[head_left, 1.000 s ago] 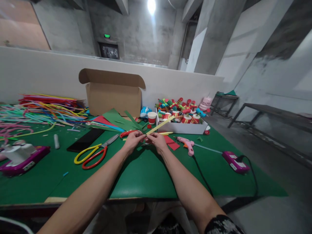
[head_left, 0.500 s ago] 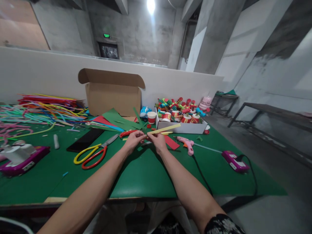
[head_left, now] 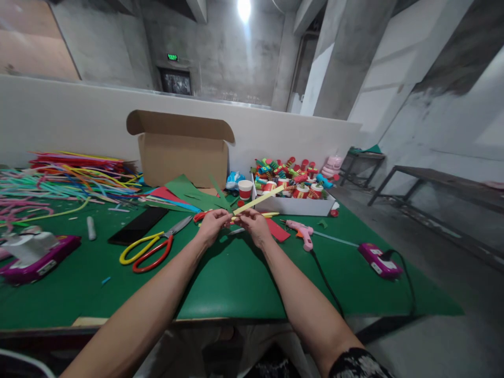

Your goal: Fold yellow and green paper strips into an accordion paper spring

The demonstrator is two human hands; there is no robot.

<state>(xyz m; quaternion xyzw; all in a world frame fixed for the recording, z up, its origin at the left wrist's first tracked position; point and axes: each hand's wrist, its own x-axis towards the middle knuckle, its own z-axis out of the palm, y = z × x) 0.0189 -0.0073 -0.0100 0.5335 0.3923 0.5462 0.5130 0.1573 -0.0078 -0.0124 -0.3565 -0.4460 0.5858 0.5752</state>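
Note:
My left hand (head_left: pixel 212 224) and my right hand (head_left: pixel 254 227) meet above the green table (head_left: pixel 236 278), fingertips pinched together. Between them they hold a yellow paper strip (head_left: pixel 258 200) that slants up to the right, and a green paper strip (head_left: pixel 219 192) that rises to the left. Both hands are closed on the crossing point of the two strips. A red paper piece (head_left: pixel 276 229) lies just right of my right hand.
Yellow-and-red scissors (head_left: pixel 151 248) and a black phone (head_left: pixel 137 225) lie left of my hands. A pink glue gun (head_left: pixel 301 234), its cable and a purple socket (head_left: pixel 380 260) are right. Behind stand an open cardboard box (head_left: pixel 183 150), a white tray of coloured toys (head_left: pixel 295 195), pipe cleaners (head_left: pixel 59 176).
The yellow strip swung down to nearly level, then back up to a slant. The green strip shifted between the fingers. Both hands stayed at the same spot.

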